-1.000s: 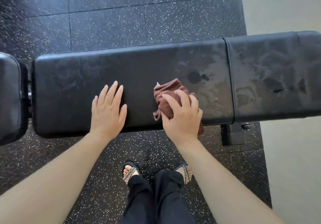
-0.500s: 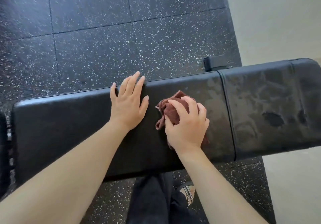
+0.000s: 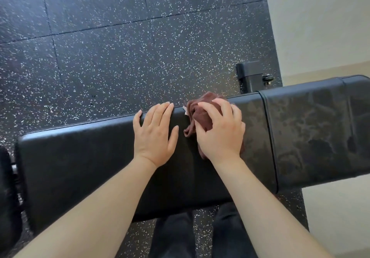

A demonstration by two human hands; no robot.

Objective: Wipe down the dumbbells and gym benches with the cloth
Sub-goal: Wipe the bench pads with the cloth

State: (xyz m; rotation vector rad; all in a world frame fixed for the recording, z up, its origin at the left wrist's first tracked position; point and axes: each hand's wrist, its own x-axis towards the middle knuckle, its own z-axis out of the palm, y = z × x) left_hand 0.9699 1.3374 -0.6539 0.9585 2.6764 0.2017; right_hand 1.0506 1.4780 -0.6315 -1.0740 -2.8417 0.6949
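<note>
- Where the speckled black rubber floor (image 3: 120,57) stops on the right, a pale wall (image 3: 320,27) takes over.
- Across that floor runs a long, black, padded worktop (image 3: 90,157), tilted a little in the view.
- A seam splits it into a long section and a shorter end section (image 3: 310,133) on the right, and that end section shows dull streaks and smeared patches.
- Behind the far edge, close to the seam, stands a black metal support (image 3: 250,77).
- At the left border a second dark pad (image 3: 8,187) is only partly in view.
- The left hand (image 3: 154,135) lies flat on the padding with its fingers straight. Its fingertips reach the far edge and it holds nothing.
- Just beside it, the right hand (image 3: 220,135) has its fingers curled over a bunched reddish-brown cloth (image 3: 202,115), gripping it against the padding.
- That cloth sits near the far edge, left of the seam and mostly under the right hand. Its loose folds spill out toward the left thumb, close to it but apart.
- Dark trousers (image 3: 174,235) show below the near edge, between the forearms.
</note>
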